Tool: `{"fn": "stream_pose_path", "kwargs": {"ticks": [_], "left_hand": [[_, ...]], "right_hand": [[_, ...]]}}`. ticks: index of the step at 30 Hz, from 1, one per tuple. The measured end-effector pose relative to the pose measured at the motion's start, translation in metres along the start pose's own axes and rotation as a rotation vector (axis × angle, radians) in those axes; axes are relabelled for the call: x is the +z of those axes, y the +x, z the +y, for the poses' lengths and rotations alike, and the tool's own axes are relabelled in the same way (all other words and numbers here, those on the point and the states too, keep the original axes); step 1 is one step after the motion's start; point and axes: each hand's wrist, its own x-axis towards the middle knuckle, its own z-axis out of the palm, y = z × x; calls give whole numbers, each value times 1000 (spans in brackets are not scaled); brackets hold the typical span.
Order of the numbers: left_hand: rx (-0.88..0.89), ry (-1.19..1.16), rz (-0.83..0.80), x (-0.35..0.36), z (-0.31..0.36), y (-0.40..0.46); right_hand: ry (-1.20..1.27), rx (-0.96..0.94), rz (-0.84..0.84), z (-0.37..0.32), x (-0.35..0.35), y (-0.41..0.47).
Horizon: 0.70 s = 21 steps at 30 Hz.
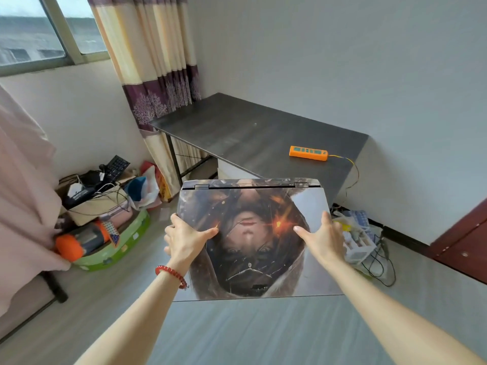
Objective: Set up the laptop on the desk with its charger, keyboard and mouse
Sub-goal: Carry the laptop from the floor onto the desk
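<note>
The dark tabletop [237, 133] stands against the wall, with an orange power strip [308, 153] near its right end. The closed laptop [253, 233] is held in the air before the tabletop. The left hand [184, 239] grips its left edge and the right hand [322, 238] its right edge, thumbs on the lid. A keyboard [117, 164] lies in a box [97, 204] on the floor at left.

One head-worn camera looks forward and down, near the hands [253, 238], toward the desk [250, 135].
</note>
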Motion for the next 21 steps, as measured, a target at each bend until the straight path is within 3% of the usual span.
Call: {"fn": "stream_pose_path", "kwargs": {"ticks": [21], "left_hand": [[-29, -62, -113, 120, 218, 537]], "right_hand": [[-12, 127, -68, -265, 172, 491]]}}
